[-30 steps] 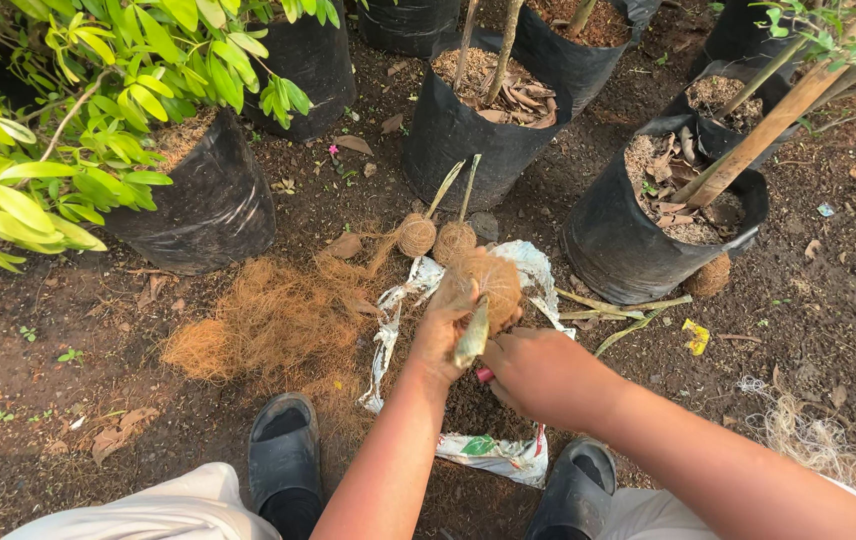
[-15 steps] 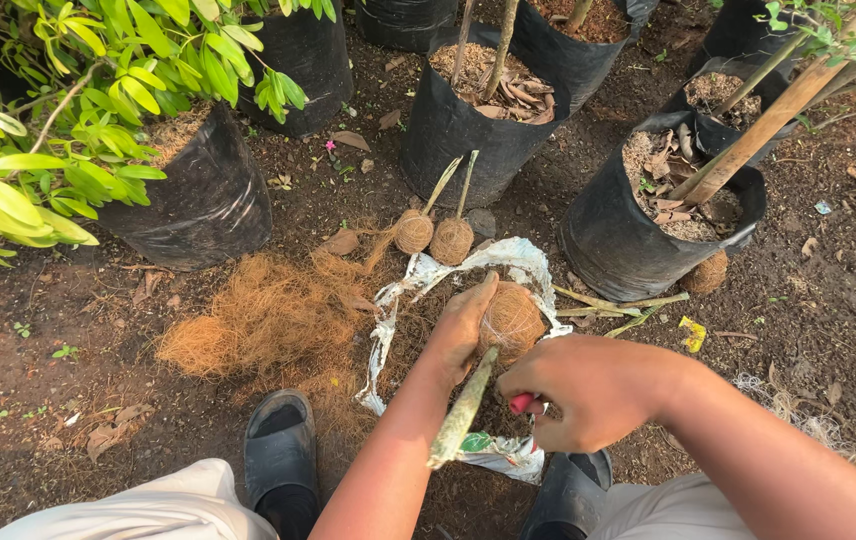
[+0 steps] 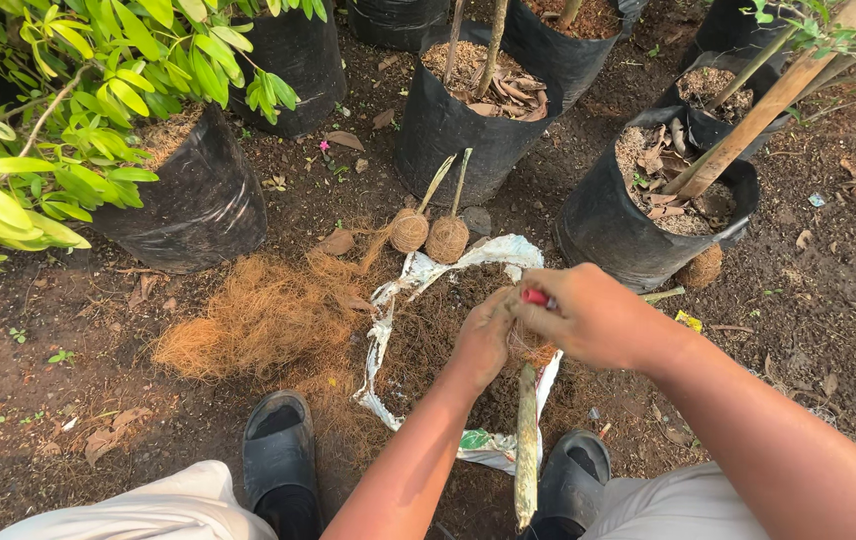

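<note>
The left hand (image 3: 483, 340) is clenched around a ball of brown coconut fibre (image 3: 530, 348) bound at the top of a pale, mottled green cutting stem (image 3: 526, 450). It grasps the ball from its left side. The right hand (image 3: 588, 315) is closed too, pinching a small red-handled tool (image 3: 535, 297) just above the ball, with its knuckles pressed close to the left hand's fingers. Whether the tool's tip touches the fibre cannot be told, as the fingers hide it.

The stem's long axis runs almost straight toward the person, from the ball down to a free end between the two dark rubber clogs (image 3: 278, 450). The ball is at the far end, directly under both hands, so neither has any reach to cover. The right hand sits over it, the left beside it.

All of this hangs above a crumpled white plastic sheet heaped with dark soil (image 3: 418, 330), near its right edge. Beyond the sheet's far edge lie two finished fibre-wrapped balls with thin stems (image 3: 428, 232). A loose pile of orange-brown coconut fibre (image 3: 258, 315) lies off its left edge, on the bare ground. Black plastic nursery bags (image 3: 453, 125) stand further off.
</note>
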